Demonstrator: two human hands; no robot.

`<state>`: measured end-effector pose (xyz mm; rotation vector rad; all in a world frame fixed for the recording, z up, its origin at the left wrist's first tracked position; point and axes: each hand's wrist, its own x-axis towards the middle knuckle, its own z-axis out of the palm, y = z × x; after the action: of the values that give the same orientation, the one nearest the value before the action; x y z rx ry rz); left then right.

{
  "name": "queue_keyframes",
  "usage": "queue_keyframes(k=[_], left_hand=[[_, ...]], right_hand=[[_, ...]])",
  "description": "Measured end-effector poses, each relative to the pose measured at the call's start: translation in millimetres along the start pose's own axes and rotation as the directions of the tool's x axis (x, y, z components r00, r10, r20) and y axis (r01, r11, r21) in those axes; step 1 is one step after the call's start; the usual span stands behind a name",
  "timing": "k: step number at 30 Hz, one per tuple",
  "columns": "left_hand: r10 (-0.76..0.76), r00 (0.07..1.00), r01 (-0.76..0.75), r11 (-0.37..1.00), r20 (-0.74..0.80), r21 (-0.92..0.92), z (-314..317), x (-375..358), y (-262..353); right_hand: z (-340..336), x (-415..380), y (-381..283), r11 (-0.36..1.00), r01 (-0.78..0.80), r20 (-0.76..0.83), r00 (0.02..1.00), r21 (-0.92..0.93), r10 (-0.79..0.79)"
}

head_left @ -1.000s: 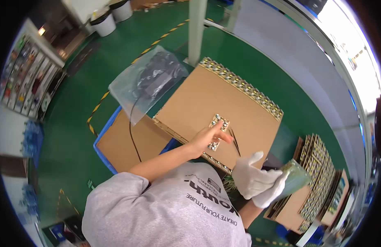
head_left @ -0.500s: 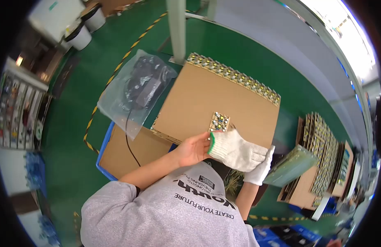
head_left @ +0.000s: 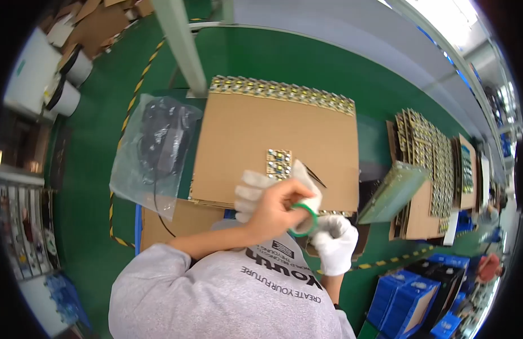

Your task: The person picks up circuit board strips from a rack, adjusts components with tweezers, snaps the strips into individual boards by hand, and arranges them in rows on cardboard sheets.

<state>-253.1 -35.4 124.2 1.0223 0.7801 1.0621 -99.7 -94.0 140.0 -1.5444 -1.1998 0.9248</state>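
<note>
My left hand is bare and closed on a white knitted work glove with a green cuff. The glove's fingers spread out beyond my hand, and its cuff opening faces right. My right hand, in a white glove, is beside that cuff with its fingers curled. Blur hides what, if anything, is between them. Just past the loose glove, a small pair of circuit boards lies on a cardboard sheet. Dark tweezers lie to the right of these boards.
A row of circuit boards lines the cardboard's far edge. At left is a clear plastic bag with dark contents. Stacked board panels and a greenish translucent slab stand right. A pale post rises behind; blue boxes sit lower right.
The loose glove has turned and moved left, its fingers now pointing away and left. My left hand has come over it and closed. My right hand has drawn back, fingers curled. The view has turned.
</note>
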Motion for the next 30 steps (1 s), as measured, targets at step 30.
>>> queue_keyframes(k=[30], left_hand=[[-0.426, 0.904, 0.266, 0.528, 0.020, -0.807, -98, 5, -21]], right_hand=[[115, 65, 20, 0.234, 0.899, 0.510, 0.408, -0.371, -0.758]])
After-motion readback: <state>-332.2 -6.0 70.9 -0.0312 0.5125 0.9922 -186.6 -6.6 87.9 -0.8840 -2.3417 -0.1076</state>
